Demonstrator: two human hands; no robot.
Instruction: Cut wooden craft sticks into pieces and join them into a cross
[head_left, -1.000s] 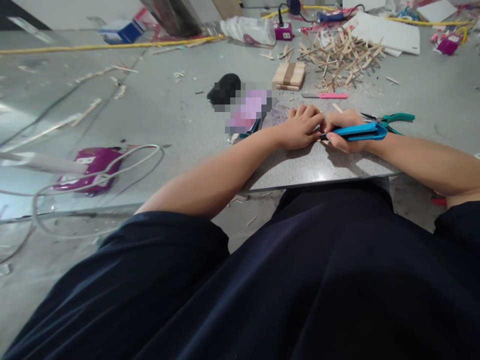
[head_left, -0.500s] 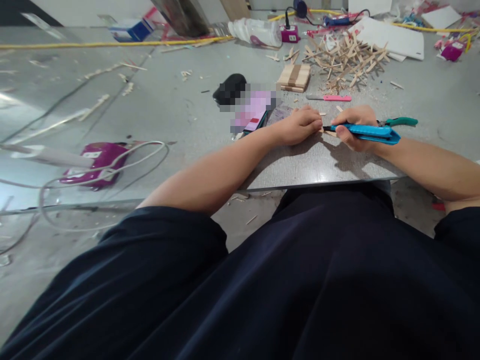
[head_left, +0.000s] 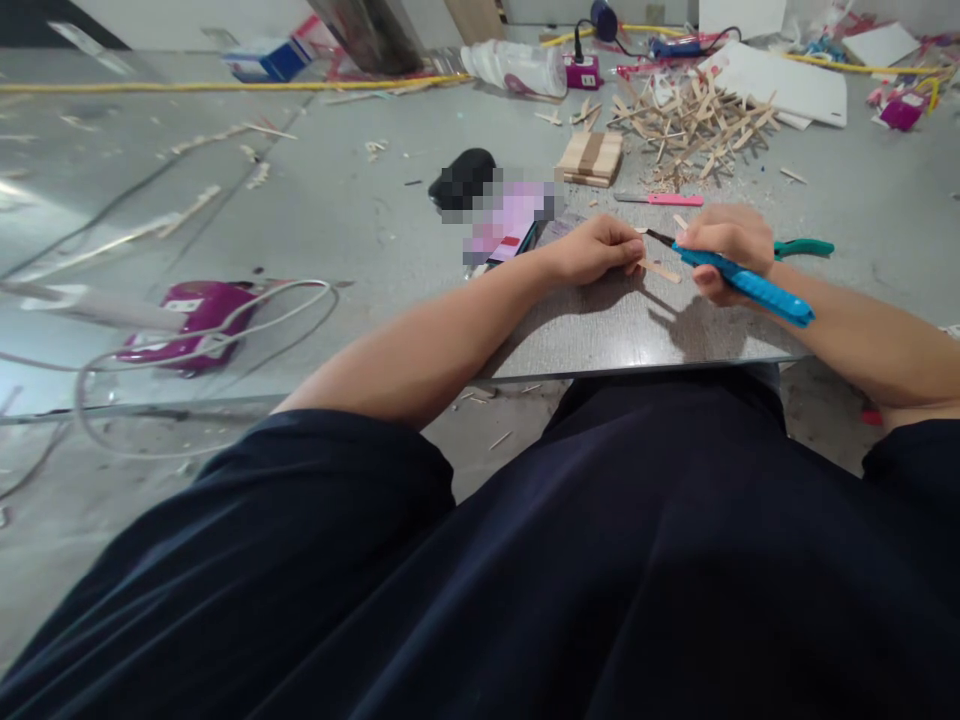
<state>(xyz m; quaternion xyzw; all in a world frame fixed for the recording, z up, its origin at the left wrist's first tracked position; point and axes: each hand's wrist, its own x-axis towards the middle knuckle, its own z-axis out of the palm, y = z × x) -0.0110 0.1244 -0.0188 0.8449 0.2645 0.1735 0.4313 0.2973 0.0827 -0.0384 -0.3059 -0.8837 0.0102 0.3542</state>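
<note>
My right hand [head_left: 726, 250] is closed round a blue utility knife [head_left: 757, 287], its dark blade pointing up and left toward my other hand. My left hand [head_left: 600, 250] pinches a small wooden craft stick [head_left: 661, 270], whose free end sticks out to the right just above the table. The blade is apart from the stick. Beyond the hands lies a craft knife with a pink handle [head_left: 675, 200]. Green-handled pliers [head_left: 806, 247] lie partly hidden behind my right hand. A phone [head_left: 517, 222] rests left of my left hand.
A banded stack of craft sticks [head_left: 589, 158] and a heap of loose stick pieces [head_left: 697, 120] lie farther back. A black mouse-like object [head_left: 463, 178] is near the phone. A purple power adapter [head_left: 196, 325] with a white cable sits at left. The table's edge [head_left: 637, 370] runs before my body.
My right hand has drawn the utility knife back and tilted it, lifting the blade off the stick. My left fingers have gone from pressing flat to pinching the stick.
</note>
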